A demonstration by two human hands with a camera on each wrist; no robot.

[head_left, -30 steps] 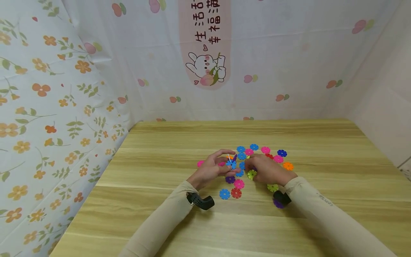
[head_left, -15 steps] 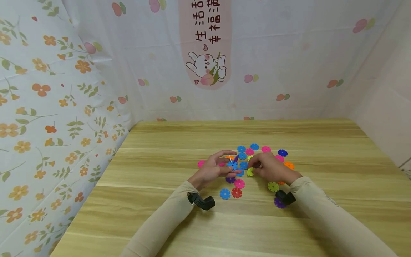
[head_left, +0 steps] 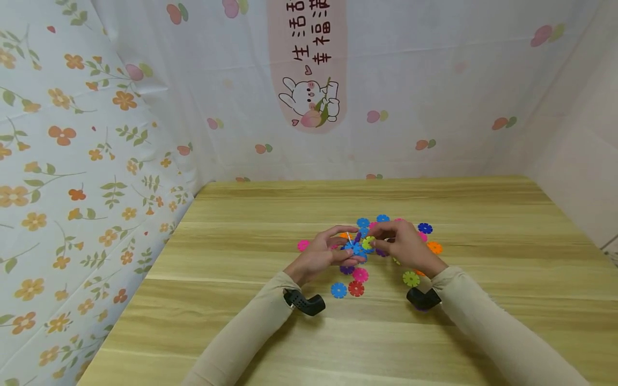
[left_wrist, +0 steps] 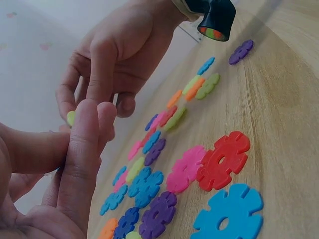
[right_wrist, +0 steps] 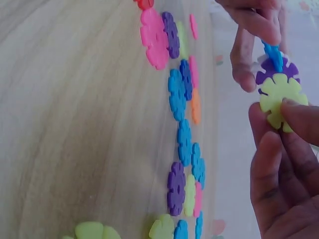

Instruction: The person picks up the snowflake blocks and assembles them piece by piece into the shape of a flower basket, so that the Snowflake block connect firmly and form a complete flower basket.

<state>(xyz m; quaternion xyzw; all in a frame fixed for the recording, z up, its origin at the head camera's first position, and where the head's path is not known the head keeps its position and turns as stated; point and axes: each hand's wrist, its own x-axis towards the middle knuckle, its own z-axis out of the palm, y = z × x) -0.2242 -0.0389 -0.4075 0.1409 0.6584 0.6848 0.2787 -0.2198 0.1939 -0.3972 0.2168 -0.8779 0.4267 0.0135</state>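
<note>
My left hand (head_left: pixel 321 253) pinches a blue notched flower disc (head_left: pixel 354 248) between thumb and fingers. A purple disc (head_left: pixel 358 237) and a white disc (head_left: pixel 349 238) stand up from the blue one, slotted into it. Between thumb and fingers of my right hand (head_left: pixel 405 245) is a yellow-green flower disc (head_left: pixel 368 243), brought right up to that joined piece. In the right wrist view the yellow-green disc (right_wrist: pixel 279 97) overlaps the purple disc (right_wrist: pixel 266 74), with the blue disc (right_wrist: pixel 272 54) just above. The left wrist view shows only an edge of the yellow-green disc (left_wrist: pixel 71 118); fingers hide the joined piece.
Loose flower discs in several colours lie on the wooden table (head_left: pixel 232 300) beneath and around both hands. Among them are a red disc (head_left: pixel 356 288), a blue disc (head_left: pixel 339 290) and an orange disc (head_left: pixel 434 247). A patterned cloth (head_left: pixel 410 96) hangs behind the table.
The right hand has moved the yellow-green disc up and left, from close over the loose discs to the joined piece. The left hand has barely shifted and keeps its hold.
</note>
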